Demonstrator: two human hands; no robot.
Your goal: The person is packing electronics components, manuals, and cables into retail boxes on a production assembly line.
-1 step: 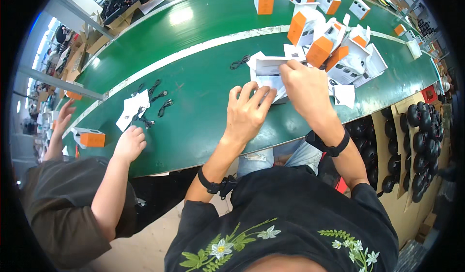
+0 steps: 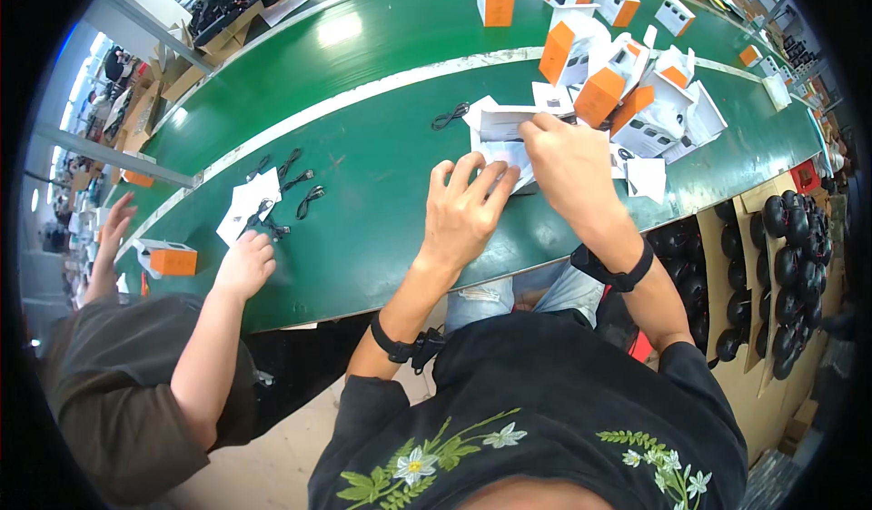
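On the green table (image 2: 381, 192) my two hands meet over a white open carton (image 2: 498, 128) with a leaflet. My left hand (image 2: 463, 210) lies on its near edge with the fingers spread, pressing it down. My right hand (image 2: 568, 160) pinches the carton's top flap from the right. Both wrists wear black bands. A coiled black cable (image 2: 450, 115) lies just left of the carton.
Several orange-and-white boxes (image 2: 627, 92) are piled beyond my right hand. Trays of black round parts (image 2: 781, 265) stand at the right. At the left a co-worker's hand (image 2: 245, 265) rests by white leaflets and black cables (image 2: 272, 201); an orange box (image 2: 168, 257) lies nearby.
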